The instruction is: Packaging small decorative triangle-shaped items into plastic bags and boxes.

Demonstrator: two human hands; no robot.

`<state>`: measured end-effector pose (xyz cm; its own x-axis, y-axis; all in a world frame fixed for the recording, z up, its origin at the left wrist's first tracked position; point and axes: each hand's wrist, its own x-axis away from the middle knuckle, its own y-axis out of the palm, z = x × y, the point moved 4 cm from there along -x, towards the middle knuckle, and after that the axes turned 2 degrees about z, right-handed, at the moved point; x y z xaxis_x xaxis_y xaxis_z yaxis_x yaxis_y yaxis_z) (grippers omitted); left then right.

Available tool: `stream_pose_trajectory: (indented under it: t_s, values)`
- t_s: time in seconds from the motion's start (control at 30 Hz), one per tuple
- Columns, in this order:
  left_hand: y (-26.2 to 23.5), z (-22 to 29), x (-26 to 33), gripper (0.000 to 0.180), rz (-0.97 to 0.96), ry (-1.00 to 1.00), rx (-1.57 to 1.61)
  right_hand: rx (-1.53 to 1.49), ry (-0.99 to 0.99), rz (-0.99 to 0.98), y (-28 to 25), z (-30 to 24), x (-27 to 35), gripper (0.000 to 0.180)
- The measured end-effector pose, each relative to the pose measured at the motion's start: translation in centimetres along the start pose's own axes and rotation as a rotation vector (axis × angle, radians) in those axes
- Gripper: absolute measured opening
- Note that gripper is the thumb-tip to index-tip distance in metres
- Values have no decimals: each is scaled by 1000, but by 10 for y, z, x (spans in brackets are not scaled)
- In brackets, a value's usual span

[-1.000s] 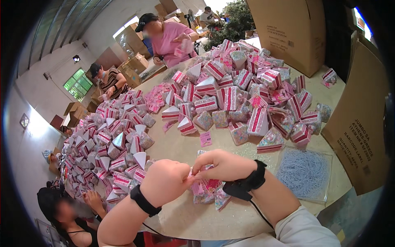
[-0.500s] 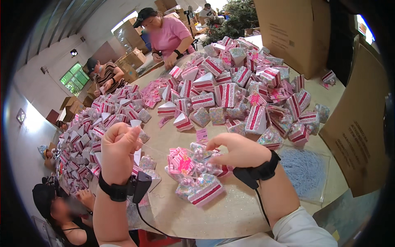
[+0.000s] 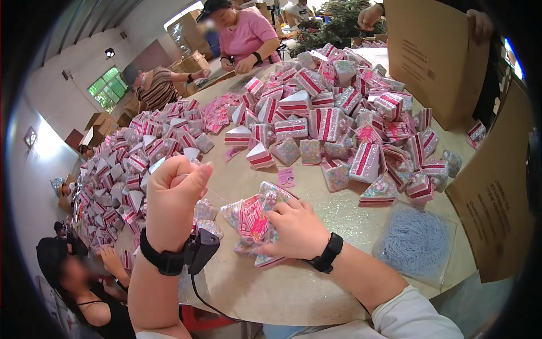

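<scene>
My left hand (image 3: 174,198) is raised in a closed pinch, with a thin pale thread (image 3: 215,195) running from its fingers down to a small bunch of glittery cake-slice ornaments (image 3: 272,195) on the table. Pink striped tags (image 3: 255,219) lie over the front of this bunch. Around the bunch's right side, my right hand (image 3: 302,229) has its thumb and fingers curled on the ornaments. The palm hides part of them. A single pink card tag (image 3: 286,177) lies flat just beyond the bunch.
A big heap of cake-slice ornaments (image 3: 330,121) covers the far table, another (image 3: 121,175) the left. Blue strings (image 3: 415,240) fill a clear tray at right. Cardboard cartons (image 3: 435,62) stand beyond. Co-workers sit or stand around the table; a person's hand (image 3: 481,25) grips a carton.
My right hand has moved down and left onto the ornament bunch, which has shifted and turned under it. My left hand still pinches the thread, slightly higher. The view has shifted; a person's hands appear at the carton.
</scene>
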<state>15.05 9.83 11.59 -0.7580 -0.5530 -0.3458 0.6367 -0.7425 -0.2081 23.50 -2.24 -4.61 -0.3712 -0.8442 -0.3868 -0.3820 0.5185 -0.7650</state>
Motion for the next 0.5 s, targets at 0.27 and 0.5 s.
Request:
stream_pose_trajectory:
  t_s: [0.27,0.5]
  values:
    - [-14,-15,6,41,79,-24,-164,68,57,-177,-2,0,-1,68]
    - [-19,5,13,40,169,46,-220,-118,-61,-19,-19,-5,-3,57]
